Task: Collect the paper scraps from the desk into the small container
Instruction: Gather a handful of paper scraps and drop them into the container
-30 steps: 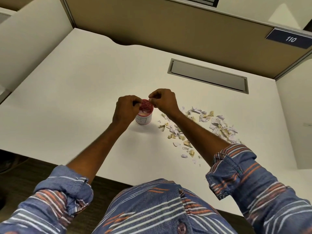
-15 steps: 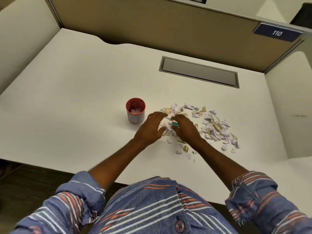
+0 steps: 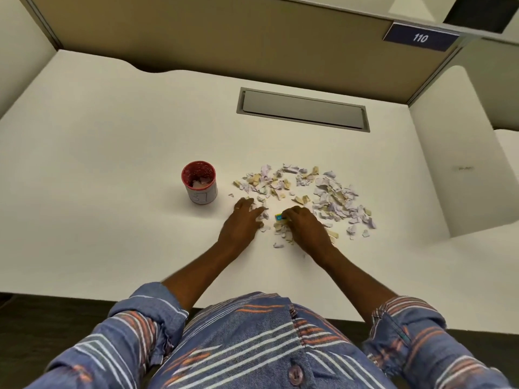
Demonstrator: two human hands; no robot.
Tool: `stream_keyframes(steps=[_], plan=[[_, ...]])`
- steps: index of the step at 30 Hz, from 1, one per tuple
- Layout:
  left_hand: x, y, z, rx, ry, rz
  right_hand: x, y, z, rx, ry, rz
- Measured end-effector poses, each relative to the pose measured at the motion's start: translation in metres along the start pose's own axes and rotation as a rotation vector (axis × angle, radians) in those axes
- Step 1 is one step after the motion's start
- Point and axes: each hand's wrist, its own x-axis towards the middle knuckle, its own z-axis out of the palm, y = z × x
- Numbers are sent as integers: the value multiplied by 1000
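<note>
The person wears a blue shirt (image 3: 252,346) with white and orange stripes. A round brown button (image 3: 295,373) sits on its front, near the bottom edge. Both sleeves are rolled up: the left sleeve (image 3: 140,327) and the right sleeve (image 3: 407,327). The arms are bare below the rolled cuffs.

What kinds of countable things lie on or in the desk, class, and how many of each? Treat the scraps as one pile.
Small container: 1
Pile of paper scraps: 1
Hands (left, right): 2
Grey recessed panel: 1
Total: 5
</note>
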Motion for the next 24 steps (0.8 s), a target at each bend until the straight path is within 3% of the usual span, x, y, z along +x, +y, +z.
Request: stream_keyframes(steps=[8,15,20,24], plan=[[-4,1,1,-27,82,125,-19,36,-11,206,181,87],[2,19,-3,76,56,17,-27,38,4,152,-126,-12],[1,32,5,229,-86,43,-19,22,17,-21,-111,-103],[-7,41,16,174,-141,72,-22,20,18,-2,-56,-121]])
